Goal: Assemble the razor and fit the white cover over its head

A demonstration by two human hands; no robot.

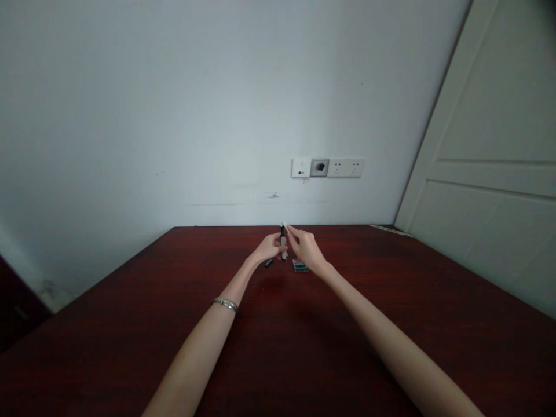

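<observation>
Over the far middle of the table, my left hand (268,249) is closed round a slim grey-and-black stick-like object (283,248). It stands roughly upright, with a pale grey body below and a dark upper end. My right hand (306,248) pinches a small white piece (285,226) at that dark upper end. Whether the two touch is too small to tell. Just below my left hand lies a small dark elongated piece (269,263). A small flat dark-and-pale patterned packet (300,266) rests on the table under my right hand.
The dark red wooden table (278,336) reaches back to a pale wall (243,116). Sockets and a switch plate (345,168) are set in the wall. A thin pale strip (391,230) lies at the far right edge, near a white panelled door (490,145).
</observation>
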